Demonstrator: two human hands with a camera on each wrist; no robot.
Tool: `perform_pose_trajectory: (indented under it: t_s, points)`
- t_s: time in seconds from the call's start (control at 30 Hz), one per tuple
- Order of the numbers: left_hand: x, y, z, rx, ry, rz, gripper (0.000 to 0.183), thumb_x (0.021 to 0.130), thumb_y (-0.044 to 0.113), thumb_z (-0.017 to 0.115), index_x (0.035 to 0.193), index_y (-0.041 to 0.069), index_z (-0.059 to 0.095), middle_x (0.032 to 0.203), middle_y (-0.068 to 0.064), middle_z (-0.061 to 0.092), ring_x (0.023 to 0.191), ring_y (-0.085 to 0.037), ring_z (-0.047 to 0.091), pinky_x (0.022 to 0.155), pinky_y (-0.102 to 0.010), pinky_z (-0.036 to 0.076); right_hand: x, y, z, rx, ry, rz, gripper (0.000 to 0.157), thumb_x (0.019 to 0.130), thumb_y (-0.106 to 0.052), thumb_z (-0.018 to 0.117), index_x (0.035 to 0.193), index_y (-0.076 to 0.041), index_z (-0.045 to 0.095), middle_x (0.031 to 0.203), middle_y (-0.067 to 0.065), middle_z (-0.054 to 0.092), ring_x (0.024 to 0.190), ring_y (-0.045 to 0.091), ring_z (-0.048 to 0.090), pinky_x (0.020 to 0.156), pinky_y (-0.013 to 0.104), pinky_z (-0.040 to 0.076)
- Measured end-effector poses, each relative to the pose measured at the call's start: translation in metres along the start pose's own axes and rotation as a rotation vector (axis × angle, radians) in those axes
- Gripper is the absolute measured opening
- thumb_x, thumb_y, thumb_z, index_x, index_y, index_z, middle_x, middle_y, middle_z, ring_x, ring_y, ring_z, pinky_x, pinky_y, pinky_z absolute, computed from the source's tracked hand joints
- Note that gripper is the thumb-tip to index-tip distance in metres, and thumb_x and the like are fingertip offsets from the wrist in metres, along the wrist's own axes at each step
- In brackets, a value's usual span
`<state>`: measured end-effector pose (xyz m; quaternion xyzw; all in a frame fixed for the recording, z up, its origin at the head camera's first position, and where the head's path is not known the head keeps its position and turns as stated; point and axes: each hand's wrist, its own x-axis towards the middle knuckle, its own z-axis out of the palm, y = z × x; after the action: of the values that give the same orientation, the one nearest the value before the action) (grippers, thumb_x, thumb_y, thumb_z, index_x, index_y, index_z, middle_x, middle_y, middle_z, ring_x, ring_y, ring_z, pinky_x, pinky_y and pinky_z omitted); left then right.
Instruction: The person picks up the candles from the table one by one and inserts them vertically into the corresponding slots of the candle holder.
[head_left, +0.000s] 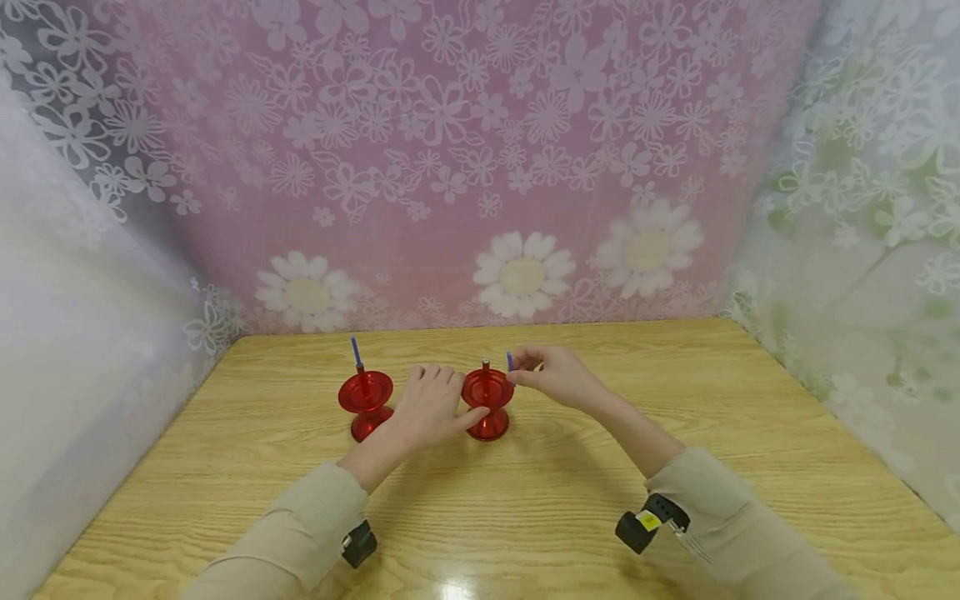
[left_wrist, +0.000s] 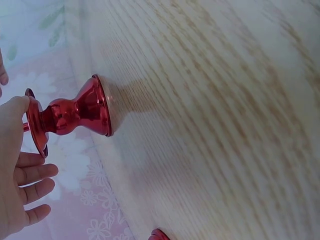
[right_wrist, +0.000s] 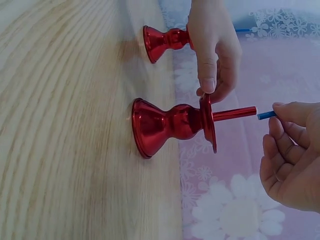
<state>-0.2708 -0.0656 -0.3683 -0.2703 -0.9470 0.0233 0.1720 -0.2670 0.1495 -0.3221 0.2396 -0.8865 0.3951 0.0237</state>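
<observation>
A shiny red candle holder [head_left: 489, 425] stands upright on the table, with a dish and a thin red tube [right_wrist: 235, 114] rising from it. My left hand [head_left: 431, 404] grips the dish's rim between thumb and fingers. Held between the right hand's [head_left: 558, 379] thumb and fingertips is a thin blue candle [right_wrist: 266, 115]. In the right wrist view, its pale end lines up with the tube's top, a small gap apart. To the left stands a matching red candle holder [head_left: 371, 423] with a blue candle [head_left: 356, 351] upright in its tube.
The wooden table [head_left: 465, 517] carries both holders near its back half. Behind it hangs a pink flowered cloth [head_left: 450, 167], with pale cloth [head_left: 862, 208] at the sides. My left forearm passes close by the left holder's base.
</observation>
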Motion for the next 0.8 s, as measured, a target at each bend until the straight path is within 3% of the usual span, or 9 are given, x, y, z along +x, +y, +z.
perform_pose_trajectory:
  t_s: [0.17,0.33,0.6,0.8]
  points:
    - [0.0,0.0,-0.001,-0.011,0.002,0.003,0.053,0.085,0.06,0.051,0.096,0.01,0.063,0.089,-0.003,0.059,0.092,-0.024,0.054,0.08,-0.038,0.04,0.006,-0.002,0.0,0.022,0.041,-0.025,0.011,0.088,-0.02,0.063,0.085,-0.009,0.065,0.079,0.0,0.06,0.079,0.018,0.055,0.066,0.033,0.044]
    - [0.0,0.001,-0.002,-0.011,-0.013,-0.001,0.055,0.086,0.061,0.049,0.098,0.009,0.063,0.089,-0.003,0.059,0.09,-0.024,0.054,0.078,-0.037,0.04,0.013,-0.003,0.001,0.043,0.078,0.023,0.012,0.089,-0.018,0.062,0.091,-0.007,0.066,0.084,0.004,0.062,0.085,0.022,0.055,0.07,0.035,0.045]
    - [-0.001,0.002,-0.002,-0.001,-0.034,-0.007,0.057,0.086,0.062,0.048,0.1,0.009,0.062,0.092,-0.003,0.06,0.093,-0.024,0.053,0.079,-0.038,0.04,0.02,-0.002,0.005,0.058,0.148,0.004,0.013,0.089,-0.017,0.064,0.092,-0.006,0.067,0.087,0.004,0.065,0.087,0.021,0.057,0.075,0.038,0.046]
    - [-0.001,0.002,-0.004,0.005,-0.034,-0.009,0.058,0.086,0.062,0.047,0.101,0.008,0.063,0.094,-0.004,0.06,0.094,-0.024,0.053,0.081,-0.038,0.041,0.026,-0.006,0.008,0.072,0.176,0.01,0.015,0.087,-0.018,0.065,0.093,-0.004,0.067,0.085,0.004,0.064,0.086,0.021,0.056,0.071,0.035,0.045]
